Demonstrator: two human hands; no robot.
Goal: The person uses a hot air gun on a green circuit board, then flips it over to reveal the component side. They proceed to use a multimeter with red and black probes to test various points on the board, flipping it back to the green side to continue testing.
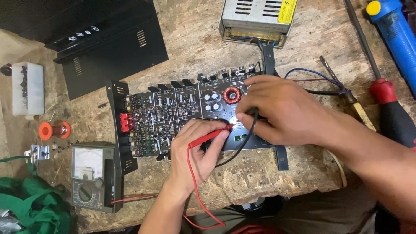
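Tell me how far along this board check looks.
Done: the black metal cover lies off to the side, baring the dark circuit board. In hand: the left hand presses the red probe to the board, the right hand the black lead. Left: most of the board; the analog multimeter reading is unreadable.

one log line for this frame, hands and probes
left hand: holds red probe on circuit board | right hand: holds black probe on board | analog multimeter: left of board

Light: even, soft, moderately bright across the table (268, 173)
Shadows: faint, short, beneath the hands
Glare: small sheen on the far metal power supply (253, 15)
Focus: sharp centre, slightly soft edges
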